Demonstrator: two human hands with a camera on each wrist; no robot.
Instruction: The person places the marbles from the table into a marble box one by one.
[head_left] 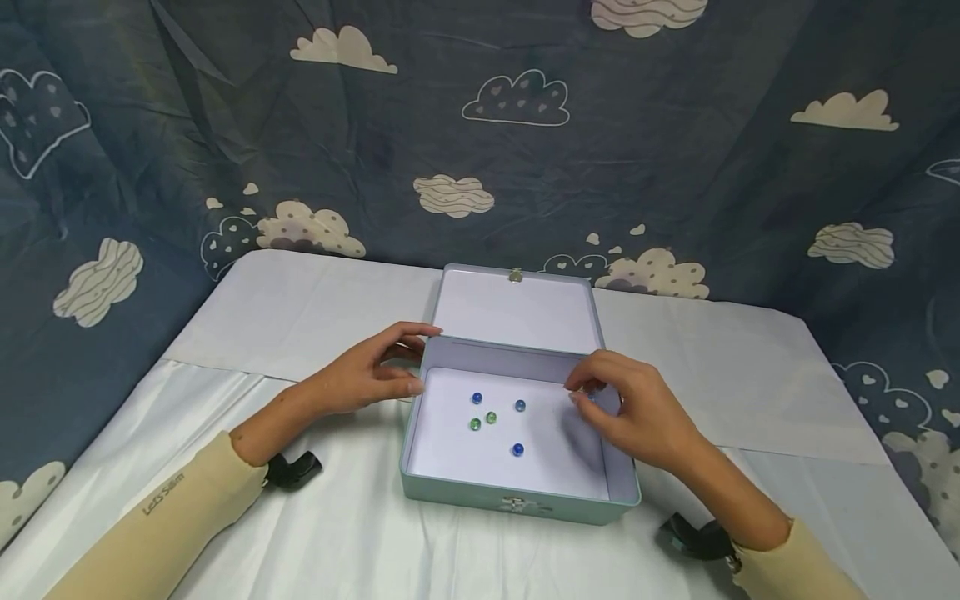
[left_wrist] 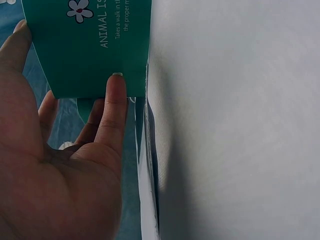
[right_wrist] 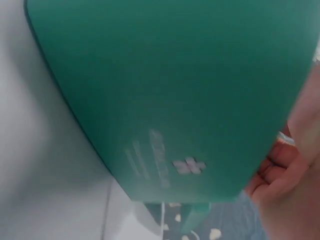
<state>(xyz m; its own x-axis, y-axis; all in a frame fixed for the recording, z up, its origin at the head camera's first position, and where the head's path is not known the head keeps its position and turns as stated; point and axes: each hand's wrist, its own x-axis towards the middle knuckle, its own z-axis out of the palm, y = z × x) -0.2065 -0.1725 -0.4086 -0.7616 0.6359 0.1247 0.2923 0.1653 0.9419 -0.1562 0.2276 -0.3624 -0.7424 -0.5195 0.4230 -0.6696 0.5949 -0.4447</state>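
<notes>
A green tin box (head_left: 517,497) lies with its lid (head_left: 517,308) folded back, and several blue and green glass marbles, among them a blue marble (head_left: 518,449) and a green marble (head_left: 476,424), rest on its white floor. My left hand (head_left: 360,375) touches the box's left side with extended fingers; the left wrist view shows a fingertip against the printed green wall (left_wrist: 90,50). Over the right part of the box, my right hand (head_left: 637,408) pinches a small glassy marble (head_left: 590,393), mostly hidden by the fingers. The green wall (right_wrist: 170,90) covers much of the right wrist view.
The box stands on a table under a wrinkled white cloth (head_left: 337,517). A dark curtain (head_left: 525,167) with cloud prints hangs close behind. Black wrist straps (head_left: 292,471) show below both hands. The box has a metal clasp (head_left: 513,502) at the front.
</notes>
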